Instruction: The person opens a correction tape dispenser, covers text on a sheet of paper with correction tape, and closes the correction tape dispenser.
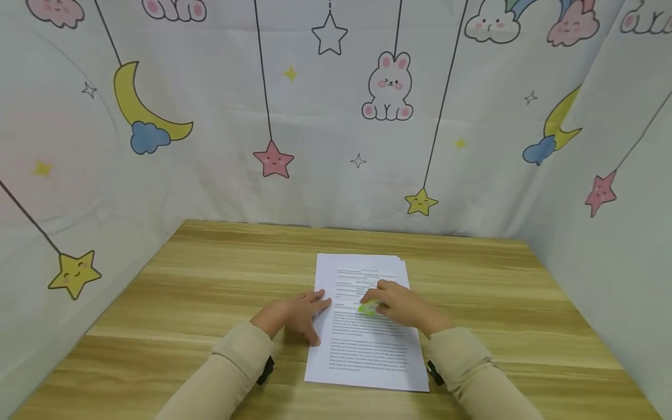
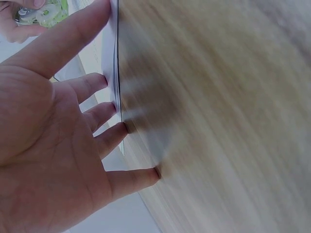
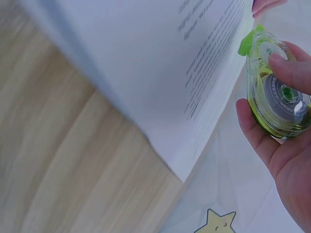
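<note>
A thin stack of printed paper [image 1: 367, 326] lies on the wooden table [image 1: 210, 280] in front of me. My left hand [image 1: 294, 315] lies flat with straight fingers at the paper's left edge [image 2: 115, 73]; the fingers [image 2: 92, 82] press there. My right hand [image 1: 404, 306] holds a green see-through correction tape dispenser [image 1: 369, 307] against the upper half of the page. In the right wrist view the dispenser [image 3: 274, 92] sits between thumb and fingers [image 3: 291, 70], its green tip toward the printed sheet [image 3: 160, 63].
Cartoon-printed fabric walls [image 1: 336, 116] with stars, moons and a rabbit close in the table at the back and on both sides. Bare wood lies to the left and right of the paper.
</note>
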Available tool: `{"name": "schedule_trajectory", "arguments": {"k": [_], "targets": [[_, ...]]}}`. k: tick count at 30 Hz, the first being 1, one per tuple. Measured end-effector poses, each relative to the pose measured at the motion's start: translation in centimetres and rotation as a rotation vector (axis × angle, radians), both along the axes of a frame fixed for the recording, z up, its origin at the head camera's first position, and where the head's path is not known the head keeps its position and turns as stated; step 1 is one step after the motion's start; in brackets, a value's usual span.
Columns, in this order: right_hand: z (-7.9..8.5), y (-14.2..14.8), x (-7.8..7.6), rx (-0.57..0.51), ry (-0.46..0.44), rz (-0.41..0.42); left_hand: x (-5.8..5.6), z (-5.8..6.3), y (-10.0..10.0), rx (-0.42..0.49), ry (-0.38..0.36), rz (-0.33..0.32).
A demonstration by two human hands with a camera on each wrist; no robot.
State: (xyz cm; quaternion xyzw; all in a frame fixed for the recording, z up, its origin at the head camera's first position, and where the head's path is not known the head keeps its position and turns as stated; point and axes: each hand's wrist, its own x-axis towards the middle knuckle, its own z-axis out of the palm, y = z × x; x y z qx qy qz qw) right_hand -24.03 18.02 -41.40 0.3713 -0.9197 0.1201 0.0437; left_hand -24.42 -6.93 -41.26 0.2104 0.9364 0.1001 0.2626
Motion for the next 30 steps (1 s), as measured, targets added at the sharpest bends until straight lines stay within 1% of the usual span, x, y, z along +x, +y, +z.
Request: {"name": "schedule_trajectory", "arguments": {"k": [6, 14, 20, 25, 30], "targets": [[-0.5, -1.5, -0.2, -0.009, -0.021, 0.024, 0.0, 0.1, 0.0, -0.013, 0.000, -0.003], [-0.6, -3.7, -0.4, 0.012, 0.036, 0.059, -0.1, 0.2, 0.1, -0.037, 0.003, -0.013], [-0.5, -4.7, -0.4, 0.042, 0.063, 0.040, -0.1, 0.1, 0.0, -0.041, 0.011, -0.019], [-0.4, -5.0, -0.3, 0.053, 0.043, 0.026, 0.0, 0.1, -0.1, -0.037, 0.014, -0.026], [-0.2, -5.2, -0.2, 0.065, 0.039, 0.030, 0.1, 0.3, -0.1, -0.031, 0.013, -0.027]]}}
